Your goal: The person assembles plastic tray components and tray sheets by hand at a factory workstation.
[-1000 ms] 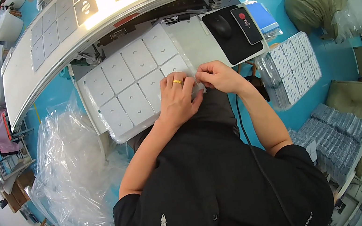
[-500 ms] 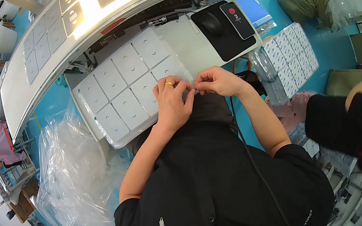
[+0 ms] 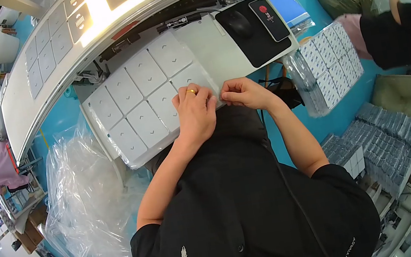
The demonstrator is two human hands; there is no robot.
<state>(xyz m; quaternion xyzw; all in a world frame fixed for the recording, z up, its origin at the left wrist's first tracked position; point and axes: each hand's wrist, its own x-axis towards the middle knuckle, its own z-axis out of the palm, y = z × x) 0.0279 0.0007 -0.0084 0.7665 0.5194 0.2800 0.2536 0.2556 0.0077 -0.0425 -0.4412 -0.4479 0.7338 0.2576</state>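
A sheet of pale grey square panels [image 3: 127,91], marked with small arrows and lying in clear film, slants across the white work surface in front of me. My left hand [image 3: 196,111], a ring on one finger, rests over its near right corner. The fingers there are bent and close together, the thumb beside the sheet's edge. Just right of that corner, my right hand [image 3: 246,94] is closed in a pinch at the film's edge. Whatever lies between the fingertips of either hand is too small or hidden to make out. A narrow gap separates the two hands.
Beyond the sheet stand a black mat [image 3: 252,48], a mouse [image 3: 238,25] and a phone [image 3: 269,21]. A raised bench [image 3: 20,112] curves across the far side. Clear plastic bags [image 3: 89,206] heap at left. Wrapped patterned panels [image 3: 328,68] stand at right, near a co-worker's dark sleeve [image 3: 399,41].
My left thumb and fingers have drawn slightly back from my right fingertips, widening the gap. The sheet stays put. At right, the co-worker has moved farther off, uncovering stacked grey packs.
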